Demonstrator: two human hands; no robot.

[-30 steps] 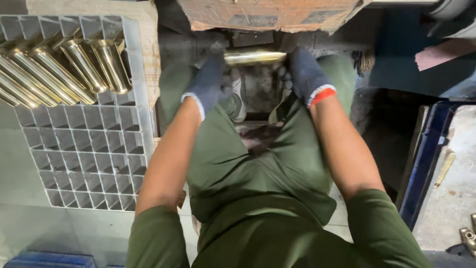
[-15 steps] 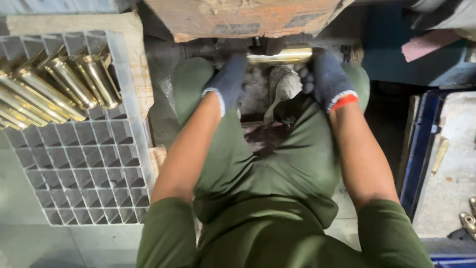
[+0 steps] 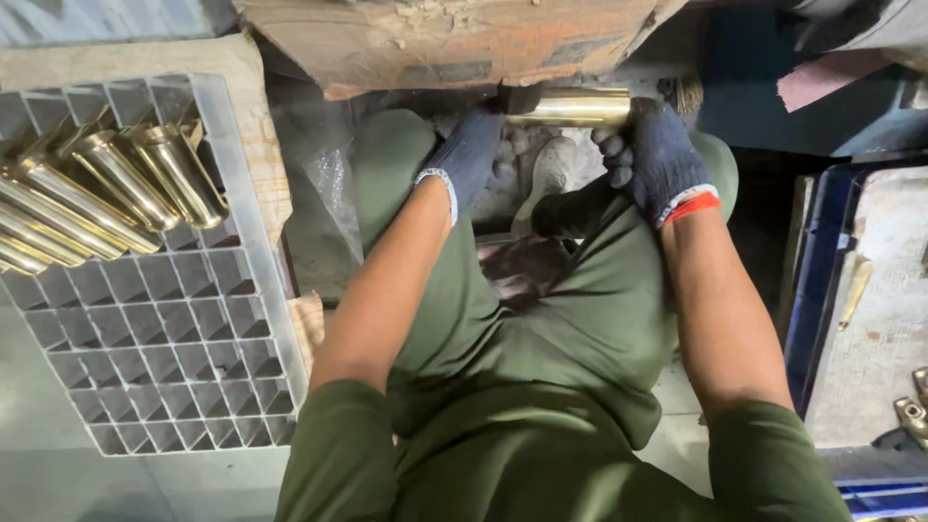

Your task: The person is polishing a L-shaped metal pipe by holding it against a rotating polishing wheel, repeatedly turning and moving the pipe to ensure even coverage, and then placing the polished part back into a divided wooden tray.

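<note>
Currently, far left: grey grid tray [image 3: 184, 358] with square cells. Its far rows hold brass tubes [image 3: 126, 184], flared at the mouth, leaning toward the left; the near rows hold nothing. Far centre: a worn wooden block [image 3: 445, 39] overhangs the spot where I work.

My right hand [image 3: 662, 155], in a dark knit glove with a red cuff band, has its fingers [image 3: 611, 159] curled round the right end of a brass tube [image 3: 570, 106] lying level just under the block. My left hand [image 3: 469, 155], in a dark glove with a white cuff edge, lies at the tube's left end; its fingertips are hidden, so I cannot tell whether they grip. Right side: a blue-framed surface [image 3: 880, 319] carries a thin brass piece [image 3: 855, 290] and small brass fittings [image 3: 913, 411].
</note>
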